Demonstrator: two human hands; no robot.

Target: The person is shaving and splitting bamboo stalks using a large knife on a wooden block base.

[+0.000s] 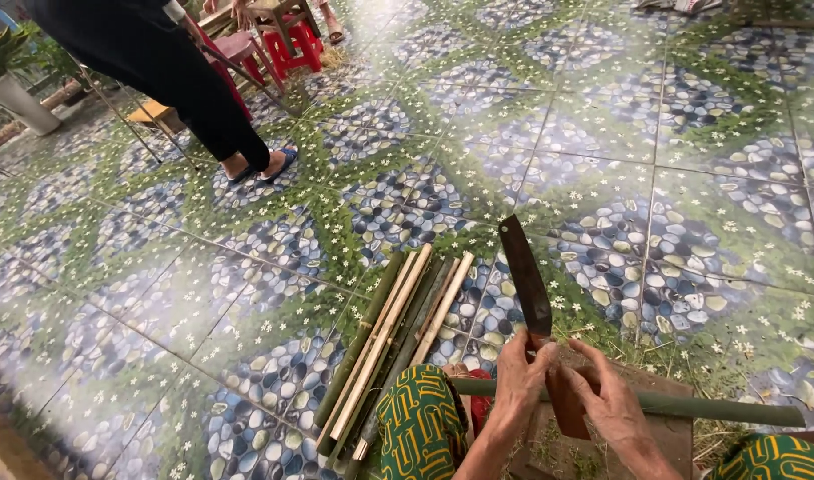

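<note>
While both hands meet over a rough wooden block (669, 400), the left hand (521, 378) curls its fingers shut around the handle of a heavy knife (527, 280), whose broad, dark, flat blade points up and away across the floor. The right hand (607, 400) lies half open just beside it, fingers bent loosely over the handle's lower end and touching a round green bamboo stalk (727, 409) that rests crosswise on the block, smooth-skinned and slender, reaching out to the right. To the left, by a knee in green cloth with yellow looping print (420, 422), a bundle of split bamboo strips (389, 347) lies on the floor: long, flat slats, some pale and fibrous on the cut face, some still green. Thin shavings and wisps are scattered around the block. The glossy floor tiles (602, 133) bear a printed pattern of pebbles, leaves and small white flowers. Farther off a person in dark trousers (189, 80) stands near red plastic stools (291, 44).
</note>
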